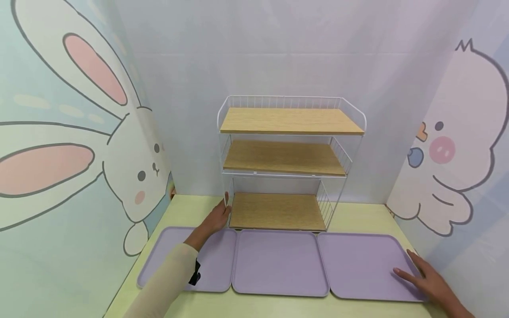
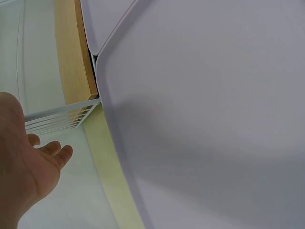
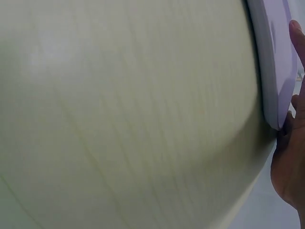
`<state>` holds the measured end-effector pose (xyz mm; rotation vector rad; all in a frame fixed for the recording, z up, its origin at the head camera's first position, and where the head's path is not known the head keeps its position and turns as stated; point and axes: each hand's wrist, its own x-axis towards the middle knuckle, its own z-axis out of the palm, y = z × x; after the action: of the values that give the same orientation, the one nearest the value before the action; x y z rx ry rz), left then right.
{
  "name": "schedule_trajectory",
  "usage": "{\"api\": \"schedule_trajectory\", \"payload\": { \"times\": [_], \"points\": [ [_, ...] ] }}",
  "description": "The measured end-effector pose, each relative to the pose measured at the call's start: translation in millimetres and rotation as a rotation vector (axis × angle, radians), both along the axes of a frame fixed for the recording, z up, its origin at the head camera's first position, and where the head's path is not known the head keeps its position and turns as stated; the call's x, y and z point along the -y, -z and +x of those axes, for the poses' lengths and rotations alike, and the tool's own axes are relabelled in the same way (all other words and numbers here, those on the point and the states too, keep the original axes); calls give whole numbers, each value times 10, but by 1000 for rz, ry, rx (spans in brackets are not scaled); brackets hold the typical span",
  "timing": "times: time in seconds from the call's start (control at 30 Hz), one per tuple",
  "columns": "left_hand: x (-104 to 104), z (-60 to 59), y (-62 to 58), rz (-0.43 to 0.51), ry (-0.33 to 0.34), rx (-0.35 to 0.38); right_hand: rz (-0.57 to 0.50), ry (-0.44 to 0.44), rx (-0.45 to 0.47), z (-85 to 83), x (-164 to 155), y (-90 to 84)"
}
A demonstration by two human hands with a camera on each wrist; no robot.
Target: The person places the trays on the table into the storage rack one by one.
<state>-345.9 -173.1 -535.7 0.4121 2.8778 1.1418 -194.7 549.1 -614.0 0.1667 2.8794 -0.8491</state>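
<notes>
Left hand (image 1: 216,219) stretched forward with fingers loosely extended, fingertips at the front left wire post of the white three-tier rack (image 1: 284,163), gripping nothing as far as head and left wrist views show. Right hand (image 1: 427,276) laid flat and open on the near right corner of the right purple tray (image 1: 358,265), fingers spread on its surface, thumb side at the rim; no pinch visible. Between the hands, the middle purple tray (image 1: 278,263); directly under the left forearm, the left purple tray (image 1: 216,260); all three edge to edge on the pale yellow table (image 1: 358,214), just in front of the rack. Right tray probably light, stiff plastic, smooth and rather slippery under a flat palm; likely to slide rather than lift. Best taken by the raised rim at a corner or side edge, thumb over, fingers beneath. Rack likely light too, wire posts thin but rigid; safest held by a post or shelf edge.
</notes>
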Motion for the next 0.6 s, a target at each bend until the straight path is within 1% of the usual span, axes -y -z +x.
{"api": "schedule_trajectory", "payload": {
  "times": [0.17,0.3,0.4,0.47,0.6],
  "points": [
    [0,-9,26,-5,-13,-13,-35,-3,-86,33,56,143],
    [-3,-11,29,-17,-17,-11,-2,16,-109,53,90,238],
    [-4,-14,31,-20,-21,-14,27,24,-160,69,103,289],
    [-3,-18,39,-17,-22,-15,42,23,-212,81,111,316],
    [-1,-20,51,-1,-21,-24,37,36,-292,116,133,362]
  ]
}}
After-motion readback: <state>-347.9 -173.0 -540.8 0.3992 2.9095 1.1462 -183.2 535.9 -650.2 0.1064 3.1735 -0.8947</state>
